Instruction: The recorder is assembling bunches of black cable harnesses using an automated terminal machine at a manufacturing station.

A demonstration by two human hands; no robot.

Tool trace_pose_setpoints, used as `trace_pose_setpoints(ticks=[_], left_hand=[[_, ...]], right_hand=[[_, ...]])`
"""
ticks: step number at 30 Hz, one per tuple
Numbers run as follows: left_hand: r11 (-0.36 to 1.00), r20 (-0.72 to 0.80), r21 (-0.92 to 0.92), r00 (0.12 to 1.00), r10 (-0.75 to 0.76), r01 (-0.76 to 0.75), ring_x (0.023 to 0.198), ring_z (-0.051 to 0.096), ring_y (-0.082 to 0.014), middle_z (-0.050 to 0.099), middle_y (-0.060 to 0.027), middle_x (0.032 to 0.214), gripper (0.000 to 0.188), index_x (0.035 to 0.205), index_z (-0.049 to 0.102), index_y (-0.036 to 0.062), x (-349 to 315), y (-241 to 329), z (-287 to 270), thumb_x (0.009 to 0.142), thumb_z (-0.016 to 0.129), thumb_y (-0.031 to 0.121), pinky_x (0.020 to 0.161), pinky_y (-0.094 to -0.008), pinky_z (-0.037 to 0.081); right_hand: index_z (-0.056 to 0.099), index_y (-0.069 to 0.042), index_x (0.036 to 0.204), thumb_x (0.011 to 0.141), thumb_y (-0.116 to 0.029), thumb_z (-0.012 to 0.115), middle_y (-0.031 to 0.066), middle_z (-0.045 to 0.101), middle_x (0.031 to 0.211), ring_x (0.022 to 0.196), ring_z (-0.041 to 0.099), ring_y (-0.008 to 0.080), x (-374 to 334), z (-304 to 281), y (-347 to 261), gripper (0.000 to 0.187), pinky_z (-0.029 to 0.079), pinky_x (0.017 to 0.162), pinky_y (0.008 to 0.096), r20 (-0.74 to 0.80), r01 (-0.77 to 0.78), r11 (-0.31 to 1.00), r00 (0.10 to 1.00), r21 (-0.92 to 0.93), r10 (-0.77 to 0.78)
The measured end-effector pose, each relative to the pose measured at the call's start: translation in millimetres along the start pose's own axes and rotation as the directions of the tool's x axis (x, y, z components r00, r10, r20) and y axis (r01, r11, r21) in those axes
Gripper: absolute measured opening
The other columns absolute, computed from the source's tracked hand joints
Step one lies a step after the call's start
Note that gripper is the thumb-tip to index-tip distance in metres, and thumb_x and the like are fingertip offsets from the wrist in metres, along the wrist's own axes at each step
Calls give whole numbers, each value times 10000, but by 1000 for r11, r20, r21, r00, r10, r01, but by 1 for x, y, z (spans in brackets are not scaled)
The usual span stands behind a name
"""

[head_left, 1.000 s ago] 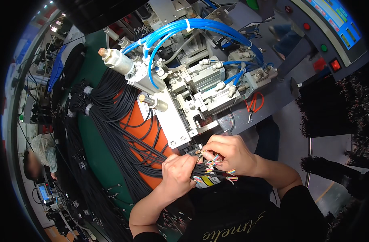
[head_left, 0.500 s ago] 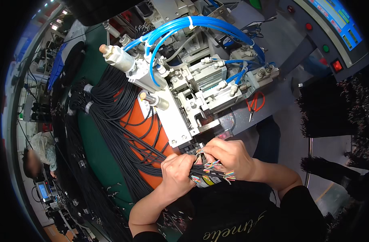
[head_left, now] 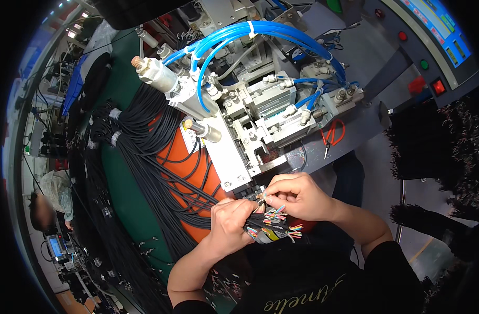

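My left hand (head_left: 230,220) is closed in front of the machine, gripping a black cable whose stripped end pokes up past the thumb. My right hand (head_left: 299,196) meets it there, thumb and forefinger pinched on the fine wires at that end; the fingers partly hide them. Just below both hands lies a bunch of black cables with stripped, multicoloured wire ends (head_left: 275,214). A grey and yellow wrapped piece (head_left: 270,236) shows under the bunch. Right behind my fingertips stands the metal pneumatic machine (head_left: 226,157), with blue air hoses (head_left: 289,32) arching over it.
Long black cables (head_left: 145,133) spread over an orange surface (head_left: 168,146) and green mat (head_left: 119,172) at left. Red-handled scissors (head_left: 332,137) lie right of the machine. A control screen (head_left: 443,29) stands far right, near hanging cable bunches (head_left: 425,141). Another person (head_left: 56,193) sits far left.
My right hand has shifted slightly up, its fingers loosening from a tight fist into a fingertip pinch on the wires. My left hand has hardly moved. The view has shifted slightly.
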State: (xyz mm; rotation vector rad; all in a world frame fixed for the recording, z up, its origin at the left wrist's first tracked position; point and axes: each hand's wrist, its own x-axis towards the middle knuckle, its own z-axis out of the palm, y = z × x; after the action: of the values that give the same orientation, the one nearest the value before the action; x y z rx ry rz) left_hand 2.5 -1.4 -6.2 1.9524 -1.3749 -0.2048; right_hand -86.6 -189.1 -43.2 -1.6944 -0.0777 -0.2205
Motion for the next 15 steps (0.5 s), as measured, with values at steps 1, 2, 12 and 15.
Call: trace_pose_setpoints(ticks=[1,2,12,15], left_hand=[[1000,8,-21,1000,4,-4,562,611,-266,619,-72,682,286,836,613,52,1,-1,0,610,773,123,523,-358,432],[1000,8,-21,1000,4,-4,562,611,-266,619,-72,682,286,836,613,52,1,-2,-1,610,773,123,523,-358,432],[961,24,268,998,59,-64,547,584,-245,586,-62,645,271,800,598,58,-8,7,3,622,778,156,531,-337,410],[963,-22,264,998,63,-55,547,583,-241,582,-59,642,262,794,595,55,-6,10,2,629,775,149,531,-336,406]], right_hand=[[683,14,879,837,-2,688,60,642,788,517,524,110,1,-1,1,46,409,470,244,11,-7,1000,1000,27,7],[682,17,876,839,1,686,53,642,786,512,506,95,1,-2,1,40,397,466,235,22,-14,998,1000,55,13],[686,-4,901,787,-3,707,79,631,783,553,600,201,-10,20,3,115,461,481,301,-156,289,873,914,-393,-373],[688,-12,914,771,-5,714,86,629,789,576,619,230,-13,30,3,146,479,492,320,-222,276,898,905,-343,-363]])
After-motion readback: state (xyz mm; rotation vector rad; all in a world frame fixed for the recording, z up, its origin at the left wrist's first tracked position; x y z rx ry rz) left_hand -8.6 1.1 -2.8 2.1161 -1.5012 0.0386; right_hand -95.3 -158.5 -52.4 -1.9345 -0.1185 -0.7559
